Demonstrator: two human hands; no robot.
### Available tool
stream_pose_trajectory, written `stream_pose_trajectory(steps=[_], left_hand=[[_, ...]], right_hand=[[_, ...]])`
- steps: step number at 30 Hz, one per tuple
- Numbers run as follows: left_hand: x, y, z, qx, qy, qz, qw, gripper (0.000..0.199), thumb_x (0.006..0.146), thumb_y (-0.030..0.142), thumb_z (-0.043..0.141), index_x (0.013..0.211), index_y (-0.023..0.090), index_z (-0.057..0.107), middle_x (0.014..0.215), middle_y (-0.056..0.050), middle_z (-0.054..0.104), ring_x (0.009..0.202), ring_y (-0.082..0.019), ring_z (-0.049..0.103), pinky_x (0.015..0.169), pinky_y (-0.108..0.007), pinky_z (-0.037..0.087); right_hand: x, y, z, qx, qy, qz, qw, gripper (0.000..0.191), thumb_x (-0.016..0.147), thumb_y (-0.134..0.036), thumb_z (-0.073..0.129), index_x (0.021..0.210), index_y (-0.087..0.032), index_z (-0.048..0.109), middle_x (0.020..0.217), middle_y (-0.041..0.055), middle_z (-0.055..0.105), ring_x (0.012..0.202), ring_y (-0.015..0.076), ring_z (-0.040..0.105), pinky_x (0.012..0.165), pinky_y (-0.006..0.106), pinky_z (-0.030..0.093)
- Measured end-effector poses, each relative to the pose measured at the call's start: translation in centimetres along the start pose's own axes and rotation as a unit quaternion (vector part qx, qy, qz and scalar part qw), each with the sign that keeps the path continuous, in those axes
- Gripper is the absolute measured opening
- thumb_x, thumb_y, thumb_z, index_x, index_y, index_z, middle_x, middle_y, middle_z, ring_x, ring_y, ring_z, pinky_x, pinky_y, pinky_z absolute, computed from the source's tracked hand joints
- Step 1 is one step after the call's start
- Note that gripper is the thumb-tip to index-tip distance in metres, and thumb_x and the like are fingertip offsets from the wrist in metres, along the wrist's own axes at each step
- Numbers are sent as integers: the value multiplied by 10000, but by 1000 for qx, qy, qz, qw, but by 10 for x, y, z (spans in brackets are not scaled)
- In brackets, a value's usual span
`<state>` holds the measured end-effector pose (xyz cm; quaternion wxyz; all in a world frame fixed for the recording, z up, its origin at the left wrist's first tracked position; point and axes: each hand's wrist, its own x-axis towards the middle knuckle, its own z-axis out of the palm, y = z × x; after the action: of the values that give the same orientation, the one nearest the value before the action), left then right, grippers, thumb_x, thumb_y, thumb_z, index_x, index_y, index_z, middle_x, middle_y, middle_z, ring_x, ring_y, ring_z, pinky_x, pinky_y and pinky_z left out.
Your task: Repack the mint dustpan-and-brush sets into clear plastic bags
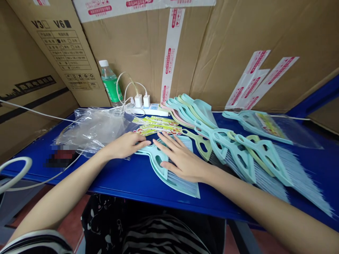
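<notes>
Left hand (pixel 123 146) and right hand (pixel 182 158) open and apart at a mint plastic broom head (pixel 156 160)

The head lies at 12 o'clock on a blue table (pixel 124 180), the right palm flat on it, unclamped, left fingertips just beside. Yellow printed cards (pixel 159 126) lie beyond; a crumpled plastic bag (pixel 92 130) at 10 o'clock; more broom heads (pixel 238 155) fan out at 2 o'clock.

dustpan (pixel 159 173) — smooth matt plastic | tabletop (pixel 127 180) — glossy painted metal | bag (pixel 92 130) — clear crinkled plastic
</notes>
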<state>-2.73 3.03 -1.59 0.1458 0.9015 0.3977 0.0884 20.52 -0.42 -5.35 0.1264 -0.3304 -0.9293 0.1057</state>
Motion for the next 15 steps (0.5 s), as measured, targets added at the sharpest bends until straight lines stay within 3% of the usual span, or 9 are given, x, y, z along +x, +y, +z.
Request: stream_pose_trajectory(steps=[7,15], left_hand=[[0,-4,0,-10,-18,5,1000,431,966,469,341,700,179,518,659,5,560,608,-122,485,624,-267,361],[-1,-2,2,-8,-23,-16,1000,434,965,465,294,698,190,497,652,0,558,613,-135,482,622,-278,359]], right_hand=[[-12,7,-9,4,-24,10,1000,790,941,-648,316,1554,-179,151,1618,137,43,1465,291,-67,1175,582,71],[-10,3,-9,22,-82,39,996,830,933,-655,331,1552,-135,143,1612,133,2,1458,294,-104,1174,584,30]])
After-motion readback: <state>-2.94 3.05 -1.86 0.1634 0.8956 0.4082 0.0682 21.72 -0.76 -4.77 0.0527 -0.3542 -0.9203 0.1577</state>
